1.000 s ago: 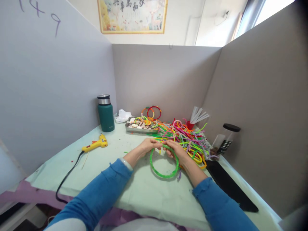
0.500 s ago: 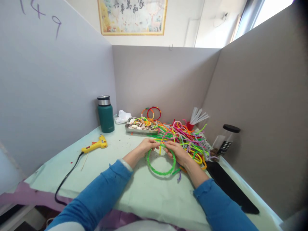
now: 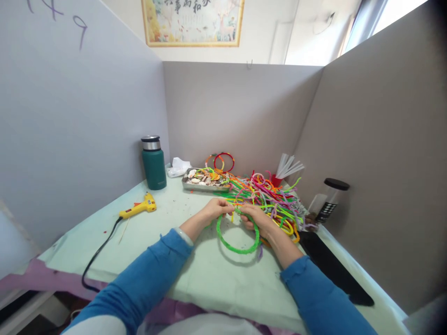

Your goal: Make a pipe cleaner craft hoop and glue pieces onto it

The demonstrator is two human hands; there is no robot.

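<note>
A green fuzzy ring (image 3: 238, 250), which looks wrapped in pipe cleaner, hangs between my hands just over the table. At its top left, the fingers of my left hand (image 3: 213, 211) are pinched together at the ring. My right hand (image 3: 256, 217) grips the top right of the ring, thumb and fingers closed round it. The fingertips almost meet, and the small stretch of ring under them is partly hidden. Just behind the hands lies a heap of coloured pipe cleaners (image 3: 260, 190).
A metal tray (image 3: 206, 188) of shells sits at the back, with a red ring (image 3: 233, 160) behind it. To the left are a green bottle (image 3: 154, 167) and a yellow glue gun (image 3: 138, 209) with its cord. On the right are white sticks (image 3: 288, 166), a jar (image 3: 330, 200) and a black strip (image 3: 335, 267).
The ring has shifted slightly right and turned a little in my hands. A green end that stuck out below my right hand no longer shows there; a bit of green now shows beside my left hand.
</note>
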